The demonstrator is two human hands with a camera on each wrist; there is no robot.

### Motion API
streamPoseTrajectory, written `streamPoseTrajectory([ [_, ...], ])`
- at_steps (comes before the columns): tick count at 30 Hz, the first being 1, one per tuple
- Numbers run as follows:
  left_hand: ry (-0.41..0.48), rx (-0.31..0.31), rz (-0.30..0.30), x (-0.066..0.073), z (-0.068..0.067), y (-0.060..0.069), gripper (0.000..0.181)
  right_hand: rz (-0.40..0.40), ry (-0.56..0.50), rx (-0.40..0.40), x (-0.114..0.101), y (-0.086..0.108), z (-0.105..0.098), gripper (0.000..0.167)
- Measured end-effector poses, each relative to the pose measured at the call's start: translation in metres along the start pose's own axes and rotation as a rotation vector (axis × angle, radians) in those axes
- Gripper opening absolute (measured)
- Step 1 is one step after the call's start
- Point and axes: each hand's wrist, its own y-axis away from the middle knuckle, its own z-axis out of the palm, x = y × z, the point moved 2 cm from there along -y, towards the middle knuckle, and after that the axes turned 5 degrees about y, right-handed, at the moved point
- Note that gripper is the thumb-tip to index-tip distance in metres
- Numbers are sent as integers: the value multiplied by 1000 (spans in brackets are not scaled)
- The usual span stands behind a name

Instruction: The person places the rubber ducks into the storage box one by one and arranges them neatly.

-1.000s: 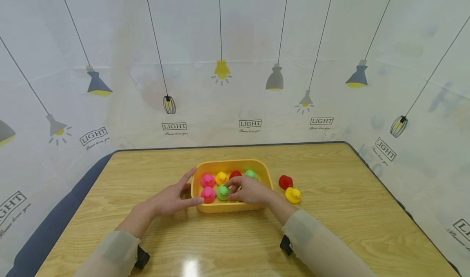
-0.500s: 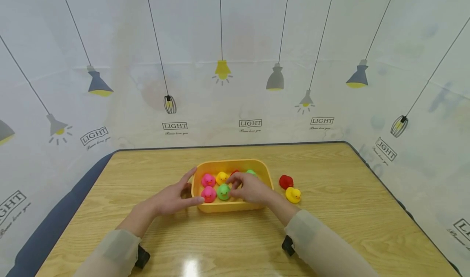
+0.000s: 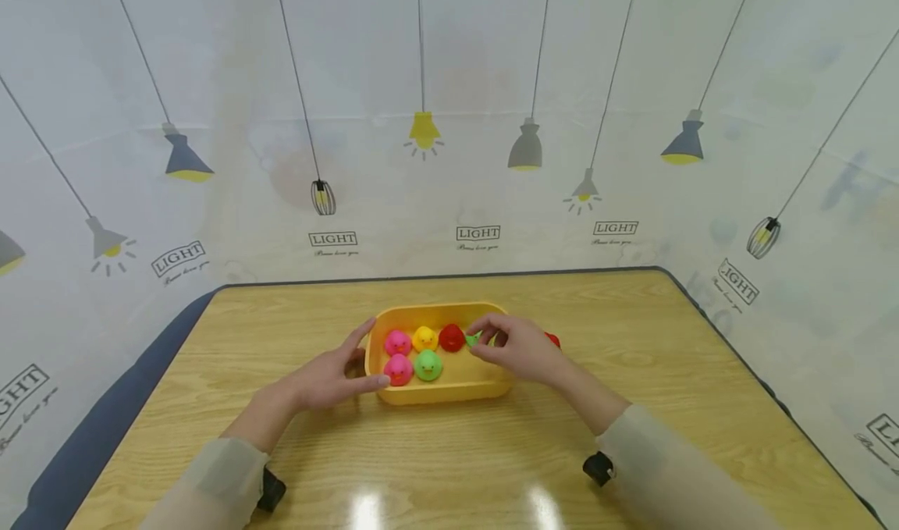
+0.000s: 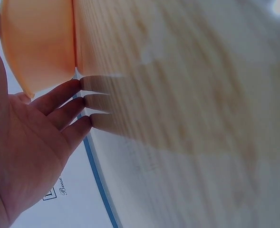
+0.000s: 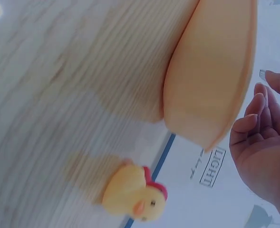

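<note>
In the head view, my left hand (image 3: 330,375) is at the left end of a yellow-orange tray (image 3: 445,395); thumb by the near rim, fingers spread along the outer wall. My right hand (image 3: 523,348) hovers over the tray's right end, fingers loosely bent, nothing visible between them. Beneath its fingertips a green rubber duck (image 3: 473,340) is partly hidden; contact cannot be told. Also inside the tray are a pink duck (image 3: 398,343) in the back row, a yellow duck (image 3: 424,339), a red duck (image 3: 452,338), a pink duck (image 3: 398,370) in front and another green duck (image 3: 428,365).
Right of the tray, a second red duck (image 3: 553,339) shows partly behind my right hand. Another yellow duck (image 5: 135,194) stands on the table in the right wrist view, hidden in the head view. A lamp-printed curtain (image 3: 393,202) surrounds the wooden table (image 3: 421,460).
My right hand has come away from the front green duck and shifted right, uncovering the red duck in the tray and covering the loose ducks. My left hand stays put.
</note>
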Motion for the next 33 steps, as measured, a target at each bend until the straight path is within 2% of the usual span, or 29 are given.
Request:
streamPoseTrajectory([
  [3, 2, -6, 1, 1, -1, 2, 112, -9, -2, 18, 9, 9, -11, 26],
  [8, 9, -11, -4, 2, -1, 4, 113, 23, -9, 31, 24, 25, -33, 27],
  [14, 12, -10, -5, 3, -1, 4, 113, 85, 29, 43, 46, 43, -59, 28],
  [17, 12, -11, -7, 3, -1, 4, 113, 84, 61, 46, 56, 52, -69, 29],
  [25, 9, -12, 4, 3, -1, 3, 113, 79, 81, 8, 85, 70, -82, 27],
  [33, 13, -12, 3, 3, -2, 4, 113, 106, 72, -64, 106, 73, -83, 24],
])
